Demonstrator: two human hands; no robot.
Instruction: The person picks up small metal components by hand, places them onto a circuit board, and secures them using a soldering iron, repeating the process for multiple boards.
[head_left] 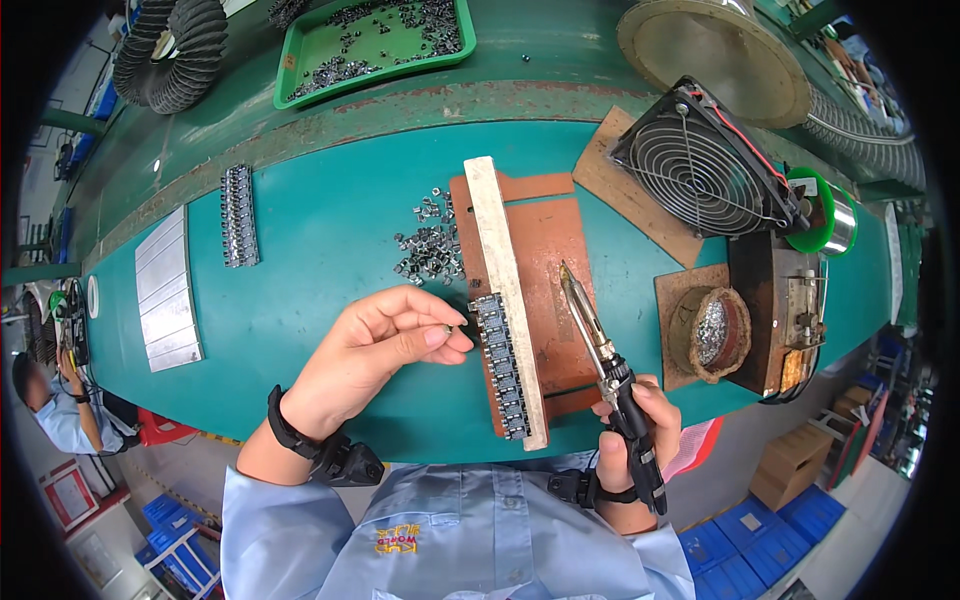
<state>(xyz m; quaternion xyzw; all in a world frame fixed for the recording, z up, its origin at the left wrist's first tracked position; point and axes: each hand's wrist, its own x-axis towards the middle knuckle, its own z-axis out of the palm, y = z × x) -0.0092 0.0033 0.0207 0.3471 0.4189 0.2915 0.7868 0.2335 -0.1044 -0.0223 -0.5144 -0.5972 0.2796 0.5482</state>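
Note:
My left hand (pixel 385 340) pinches a tiny part between thumb and forefinger, too small to name, just left of a strip of dark components (pixel 503 365). That strip lies along a pale bar (pixel 503 270), which rests on a reddish-brown board (pixel 550 270). In my right hand (pixel 640 430) is a black-handled soldering iron (pixel 625 400), its tip pointing up and away over the board. A loose pile of small metal parts (pixel 432 245) lies on the green mat, beyond my left hand.
A green tray (pixel 375 75) of small parts stands at the back. To the right are a fan (pixel 695 170), a solder spool (pixel 840 217), a metal box (pixel 780 320) and a crusted pot (pixel 735 335). Another component strip (pixel 239 215) and a ridged metal plate (pixel 167 290) lie left.

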